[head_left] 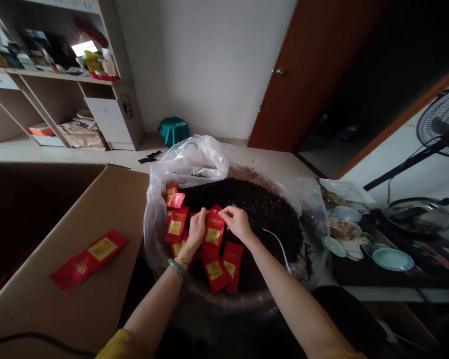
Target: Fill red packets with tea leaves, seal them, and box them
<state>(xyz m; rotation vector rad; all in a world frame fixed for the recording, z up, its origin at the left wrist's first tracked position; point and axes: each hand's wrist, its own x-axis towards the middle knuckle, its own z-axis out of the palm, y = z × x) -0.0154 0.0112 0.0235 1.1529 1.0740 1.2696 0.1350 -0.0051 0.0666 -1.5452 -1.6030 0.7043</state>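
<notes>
My left hand [196, 230] and my right hand [238, 222] pinch the top edge of a red packet [213, 234] with a gold label, one at each corner. The packet is upright over a wide container [243, 300] lined with a clear plastic bag [202, 157]. Dark, loose dried leaves [264, 199], which look like tea, fill the container. Around my left hand lie several more red packets [177, 224], partly overlapping. Two of them, including one packet [232, 264], rest below the held one. A jade-green bangle [177, 267] circles my left wrist.
A cardboard box [115, 199] stands at the left with a red packet [92, 258] on its flap. Right of the container, a low table [362, 276] bears dishes and a glass lid [419, 214]. A fan [443, 122], a door [307, 75] and a green bin [173, 130] stand farther back.
</notes>
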